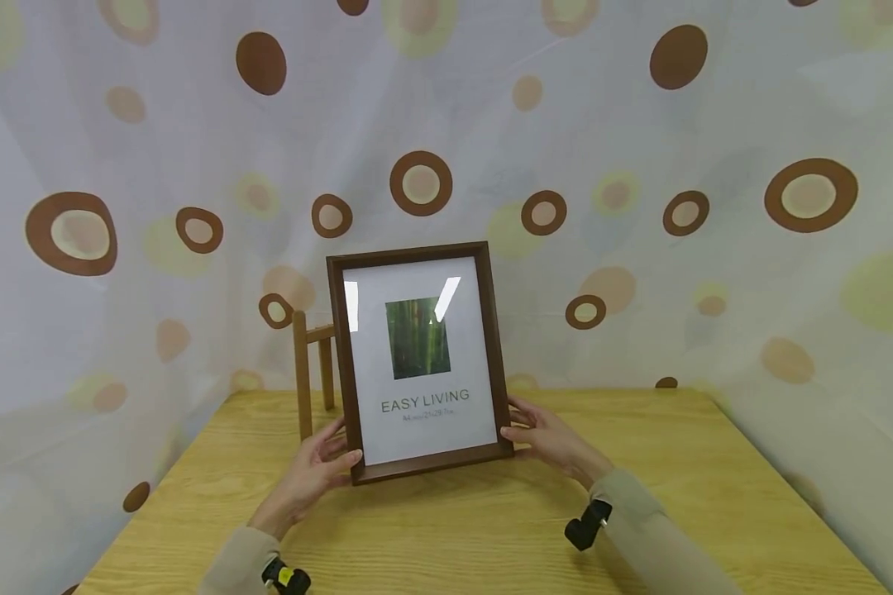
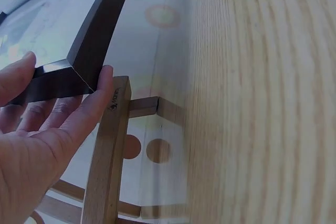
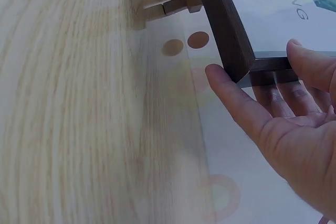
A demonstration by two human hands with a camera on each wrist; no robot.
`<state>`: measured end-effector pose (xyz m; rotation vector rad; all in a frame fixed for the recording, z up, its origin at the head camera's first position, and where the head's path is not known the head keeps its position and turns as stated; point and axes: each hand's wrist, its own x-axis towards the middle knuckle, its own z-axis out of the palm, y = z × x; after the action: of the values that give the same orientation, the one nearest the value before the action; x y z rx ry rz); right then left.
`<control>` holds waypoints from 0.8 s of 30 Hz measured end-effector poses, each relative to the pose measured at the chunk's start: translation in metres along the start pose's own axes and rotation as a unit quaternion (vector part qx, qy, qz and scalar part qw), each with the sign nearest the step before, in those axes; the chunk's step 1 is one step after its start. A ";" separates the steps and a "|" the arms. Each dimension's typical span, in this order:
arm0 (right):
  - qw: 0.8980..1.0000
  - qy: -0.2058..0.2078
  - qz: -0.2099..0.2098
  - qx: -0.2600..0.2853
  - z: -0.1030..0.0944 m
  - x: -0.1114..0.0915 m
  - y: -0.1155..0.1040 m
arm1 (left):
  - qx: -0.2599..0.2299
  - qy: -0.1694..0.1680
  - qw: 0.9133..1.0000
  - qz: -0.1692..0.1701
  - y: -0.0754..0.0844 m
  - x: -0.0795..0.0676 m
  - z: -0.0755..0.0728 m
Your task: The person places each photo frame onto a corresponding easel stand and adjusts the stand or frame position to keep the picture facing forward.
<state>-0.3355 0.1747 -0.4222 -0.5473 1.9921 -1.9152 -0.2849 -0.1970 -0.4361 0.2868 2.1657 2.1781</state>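
Note:
A dark brown picture frame (image 1: 420, 364) with a green bamboo print and the words EASY LIVING stands tilted above the table in the head view. My left hand (image 1: 312, 471) grips its lower left side, thumb on the front and the other fingers behind or under the edge. On the lower right side my right hand (image 1: 554, 438) holds it the same way. Both wrist views show a frame corner between thumb and fingers. Behind the frame, to its left, stands a small wooden stand (image 1: 303, 376), mostly hidden; the left wrist view shows its post (image 2: 107, 150) close to my left fingers.
The wooden table (image 1: 677, 479) extends to a backdrop cloth (image 1: 491, 99) with brown and yellow circles, which hangs behind and at both sides. Each wrist carries a small black camera. Bright light reflections lie on the frame's glass.

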 end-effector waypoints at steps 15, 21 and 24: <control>1.000 -0.004 0.006 0.004 0.013 0.019 0.001 | 0.025 0.013 1.000 0.002 -0.004 -0.006 -0.021; 1.000 -0.003 0.004 0.003 0.013 0.023 0.003 | 0.044 0.016 0.999 0.003 -0.004 -0.005 -0.023; 1.000 -0.005 0.002 0.014 0.015 0.024 0.005 | 0.052 0.010 0.999 0.008 -0.004 -0.005 -0.024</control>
<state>-0.3493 0.1506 -0.4271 -0.5431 1.9549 -1.9315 -0.2844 -0.2211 -0.4410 0.2900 2.2985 2.0896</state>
